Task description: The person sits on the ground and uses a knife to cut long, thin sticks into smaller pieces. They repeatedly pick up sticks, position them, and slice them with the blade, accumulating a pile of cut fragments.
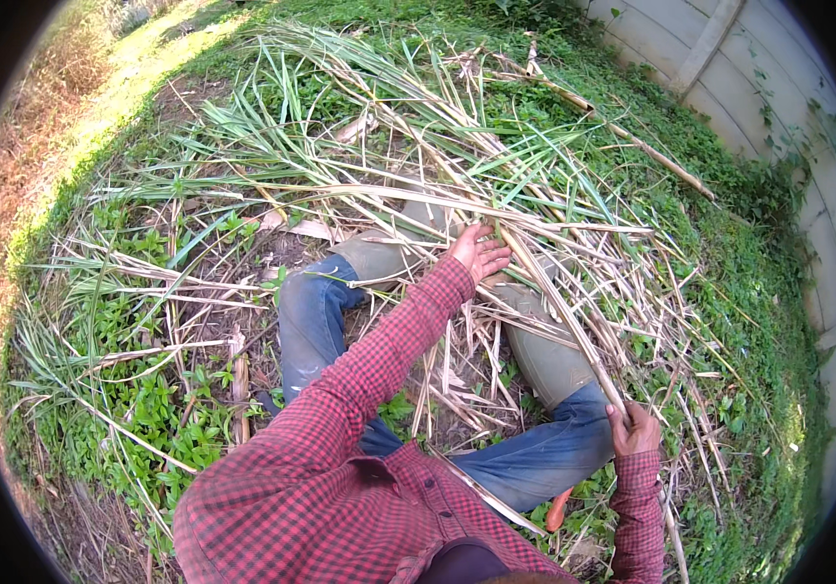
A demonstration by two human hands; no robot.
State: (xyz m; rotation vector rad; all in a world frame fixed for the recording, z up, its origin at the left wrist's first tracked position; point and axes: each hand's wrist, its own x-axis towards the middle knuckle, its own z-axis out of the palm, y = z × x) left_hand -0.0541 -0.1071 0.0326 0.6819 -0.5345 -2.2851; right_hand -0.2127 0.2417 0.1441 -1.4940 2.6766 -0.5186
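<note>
Grips a long stalk [574, 321] in the right hand [635, 429], lower right, and holds the left hand [479, 254] loosely open mid-frame.

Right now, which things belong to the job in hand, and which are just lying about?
In the job:
long stalk held in the right hand
stalks by the left hand

Apparently lying about:
long pole
dry scraps between the legs
orange object by the right thigh, use unclear

Red-black checked shirt [320, 516]; blue trousers [311, 316]; tan stalks [575, 328].
</note>
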